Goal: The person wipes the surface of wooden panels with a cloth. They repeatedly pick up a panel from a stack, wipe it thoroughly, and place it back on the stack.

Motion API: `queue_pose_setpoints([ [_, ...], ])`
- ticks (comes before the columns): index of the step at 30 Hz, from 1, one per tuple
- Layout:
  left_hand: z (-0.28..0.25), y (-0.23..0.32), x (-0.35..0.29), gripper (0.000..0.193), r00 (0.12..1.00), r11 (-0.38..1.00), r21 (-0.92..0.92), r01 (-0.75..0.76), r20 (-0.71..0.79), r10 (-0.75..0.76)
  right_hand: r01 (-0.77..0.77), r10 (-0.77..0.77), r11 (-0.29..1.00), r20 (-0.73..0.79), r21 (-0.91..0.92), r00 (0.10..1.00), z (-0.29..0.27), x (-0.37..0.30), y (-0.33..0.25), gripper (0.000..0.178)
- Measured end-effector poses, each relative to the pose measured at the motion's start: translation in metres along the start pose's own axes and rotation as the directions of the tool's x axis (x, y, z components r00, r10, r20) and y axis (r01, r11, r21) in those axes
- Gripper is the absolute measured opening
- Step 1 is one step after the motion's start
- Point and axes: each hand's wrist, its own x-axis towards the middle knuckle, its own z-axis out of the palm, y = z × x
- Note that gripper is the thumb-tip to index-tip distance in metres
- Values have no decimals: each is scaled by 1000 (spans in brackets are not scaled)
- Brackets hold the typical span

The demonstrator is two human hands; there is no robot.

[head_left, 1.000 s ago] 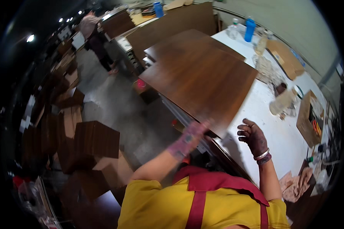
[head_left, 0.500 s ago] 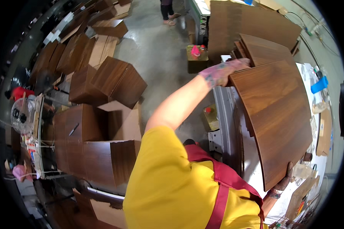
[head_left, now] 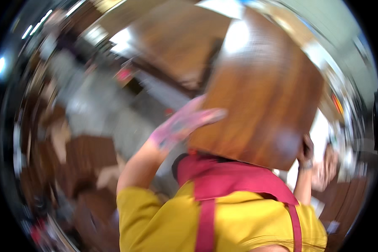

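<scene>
A dark brown wood-grain panel (head_left: 260,96) is held up in front of my apron, its near edge close to my waist. My left hand (head_left: 185,122), in a stained pinkish glove, grips the panel's left edge with the thumb over the top face; the other fingers are partly hidden. At the opposite edge my right hand (head_left: 305,151), dark and blurred, has its fingers curled against the board. Light glares off the panel's far end.
Beyond the held panel, more brown boards (head_left: 172,40) lie on the work surface. Brown cabinet boxes (head_left: 90,153) stand on the grey floor (head_left: 92,107) at the left. A cluttered white table (head_left: 319,130) is on the right. Much is smeared by motion.
My body has turned and the view has swung. The top panel has come off the stack and toward me, between both hands. My left arm has drawn in from its far reach.
</scene>
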Motion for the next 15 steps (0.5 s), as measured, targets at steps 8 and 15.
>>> queue_pose_setpoints([
  [8,106,-131,22,49,962,974,-99,205,-162,-219,-648,604,761,-331,-28,725,-116,-83,-1,49],
  [15,141,-156,43,49,902,934,-77,349,-243,-357,-635,162,176,-614,-752,772,-216,-112,87,83],
])
